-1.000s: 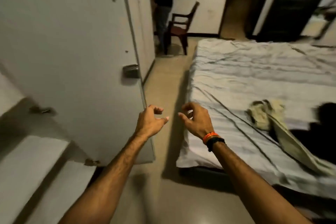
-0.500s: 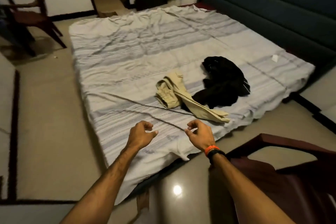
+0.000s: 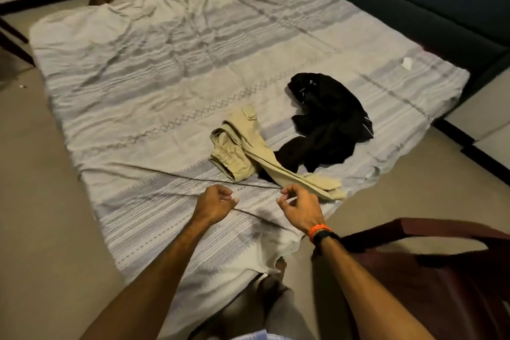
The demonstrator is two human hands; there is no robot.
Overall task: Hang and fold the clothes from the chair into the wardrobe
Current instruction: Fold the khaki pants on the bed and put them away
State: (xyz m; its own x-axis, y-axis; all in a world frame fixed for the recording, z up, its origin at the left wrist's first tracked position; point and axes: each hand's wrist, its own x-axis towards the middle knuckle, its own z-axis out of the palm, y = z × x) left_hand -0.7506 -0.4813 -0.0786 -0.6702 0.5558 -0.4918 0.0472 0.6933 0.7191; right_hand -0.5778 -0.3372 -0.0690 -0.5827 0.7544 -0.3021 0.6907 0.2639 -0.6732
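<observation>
Over the near corner of the bed [image 3: 132,85], both hands now hover just above the striped sheet, where a second ago they were held out in front of a pale door with the bed off to the right; the view has swung round and closed in. Neither hand holds anything: the left hand [image 3: 214,203] has its fingers curled loosely into the palm, and the right hand [image 3: 299,208], with an orange band and a dark band at the wrist, has its fingers bent but parted, so each grip is empty. The beige trousers [image 3: 248,149] lie crumpled just beyond the right hand, one leg trailing toward the bed's near edge, and the black garment [image 3: 328,121] lies bunched beside them, overlapping that leg. By my judgement this puts the next garment within reach, the trousers nearest, and the pick-up is not yet begun. The dark red chair [image 3: 430,265] stands at lower right beside the right forearm, its seat looking bare as far as it shows. The wardrobe is not in this view. Wide bare sheet lies to the left and beyond the clothes, good room for spreading and folding, and open floor lies to the left; on the right the chair and the bed corner crowd the elbow.
</observation>
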